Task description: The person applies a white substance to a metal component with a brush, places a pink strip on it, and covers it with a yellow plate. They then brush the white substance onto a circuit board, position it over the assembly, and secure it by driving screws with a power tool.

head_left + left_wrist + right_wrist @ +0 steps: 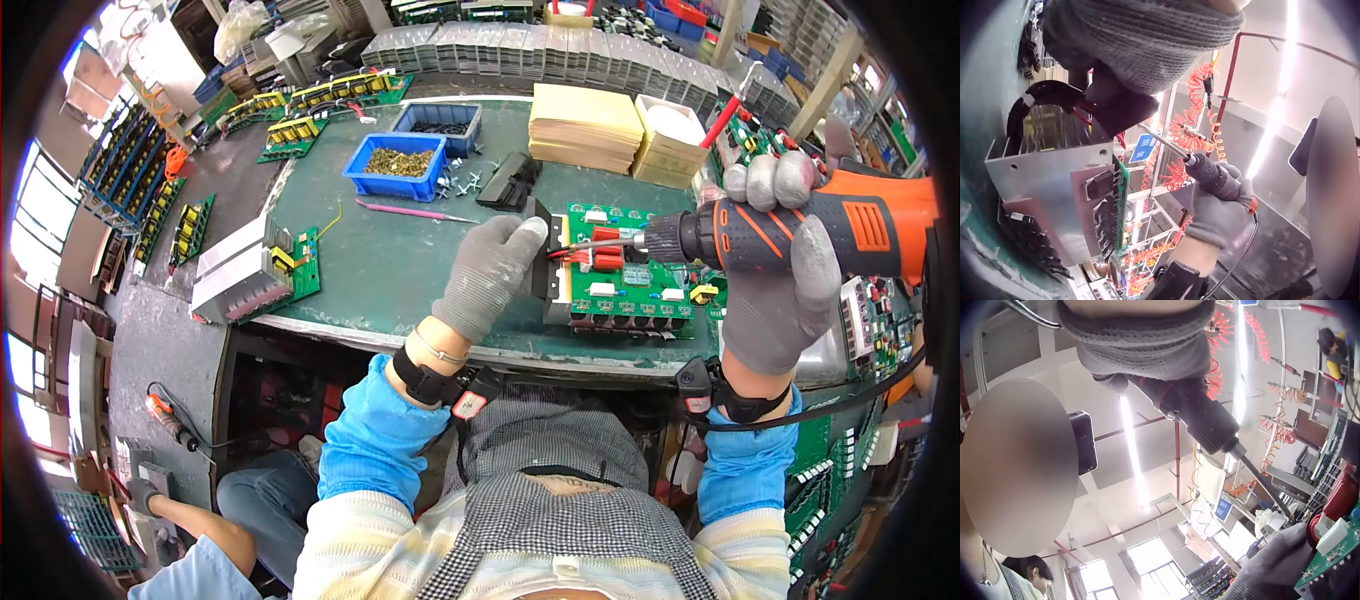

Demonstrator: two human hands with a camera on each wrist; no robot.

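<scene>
My gloved right hand [785,240] grips an orange-and-black power screwdriver [860,228], held level with its long bit pointing left over a green circuit board [635,275]. The board carries red and white parts and sits on a silver finned heat sink [1054,181]. At the assembly's left end my gloved left hand [492,275] pinches a black plate [1119,109] between thumb and fingers. The screwdriver's bit [1266,487] reaches close to that plate and the left fingers. Red and black wires [575,250] run beside the plate; the left fingertips are partly hidden behind it.
Behind stand a blue bin of brass-coloured screws [400,162], another blue bin [440,122], a yellow paper stack [585,125] and a carton [668,140]. A pink-handled tool [415,211] and black case [508,182] lie nearby. Another heat-sink assembly [250,270] sits left; a person [220,540] is lower left.
</scene>
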